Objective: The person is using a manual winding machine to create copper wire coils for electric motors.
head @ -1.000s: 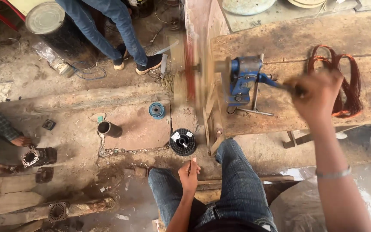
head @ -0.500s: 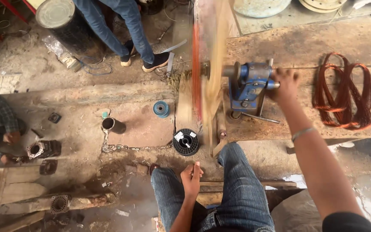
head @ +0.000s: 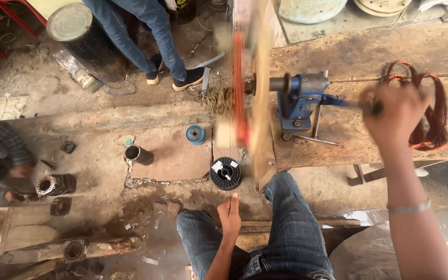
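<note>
Clearly blurred, the wooden winding wheel [head: 259, 98] carries orange wire.

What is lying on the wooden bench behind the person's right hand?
Behind the right hand a bundle of reddish-brown copper wire coils lies on the wooden bench. The hand covers the left part of the bundle, so its full shape cannot be seen.

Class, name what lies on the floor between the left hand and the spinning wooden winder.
In the head view, a black wire spool sits between the left hand and the winder.
</note>
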